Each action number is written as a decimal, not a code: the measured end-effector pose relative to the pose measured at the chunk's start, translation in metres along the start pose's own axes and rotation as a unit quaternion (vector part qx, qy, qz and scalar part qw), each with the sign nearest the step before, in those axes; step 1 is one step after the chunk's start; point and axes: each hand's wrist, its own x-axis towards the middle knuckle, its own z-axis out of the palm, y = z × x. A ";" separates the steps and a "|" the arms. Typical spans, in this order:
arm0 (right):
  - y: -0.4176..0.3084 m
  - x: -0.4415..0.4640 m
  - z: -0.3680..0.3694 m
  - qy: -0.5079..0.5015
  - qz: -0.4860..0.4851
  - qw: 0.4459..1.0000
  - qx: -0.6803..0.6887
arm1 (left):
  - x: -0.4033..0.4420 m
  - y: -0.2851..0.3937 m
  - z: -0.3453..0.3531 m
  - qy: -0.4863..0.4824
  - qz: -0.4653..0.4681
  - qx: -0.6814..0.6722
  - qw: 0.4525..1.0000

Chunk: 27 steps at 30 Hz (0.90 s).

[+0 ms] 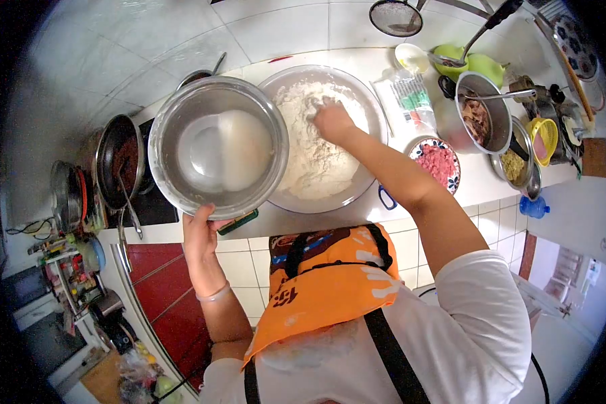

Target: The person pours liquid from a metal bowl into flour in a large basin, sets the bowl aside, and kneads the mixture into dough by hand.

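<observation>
My left hand (199, 232) grips the lower rim of a metal bowl (170, 182). Cloudy whitish liquid (242, 151) lies on the right side inside it, and the bowl overlaps the left edge of a large basin. In that wide, translucent basin (296, 205) is a heap of flour (316, 161), loose and lumpy. My right hand (333, 121) reaches into the flour from the right. Its fingers are bent down and partly buried, so their grip is hidden.
Right of the basin are a plastic packet (413, 101), a patterned bowl of minced meat (438, 163), a pot with meat pieces (461, 124) and a metal bowl of yellowish food (515, 168). A dark wok (104, 151) stands left on the stove. Blue-handled scissors (387, 197) lie near the counter's front edge.
</observation>
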 end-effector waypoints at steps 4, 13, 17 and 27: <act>0.011 -0.015 -0.012 0.016 0.042 0.999 0.031 | -0.006 -0.003 0.003 0.018 -0.016 0.044 0.999; -0.006 -0.087 -0.041 -0.034 0.060 0.991 0.113 | -0.014 -0.008 -0.004 0.007 -0.009 0.085 0.996; -0.006 -0.097 -0.034 -0.128 0.048 0.984 0.118 | -0.013 -0.010 -0.006 0.023 0.023 0.089 0.996; -0.030 -0.089 0.004 -0.162 -0.003 0.986 0.044 | -0.016 0.004 -0.006 0.043 0.013 0.093 0.995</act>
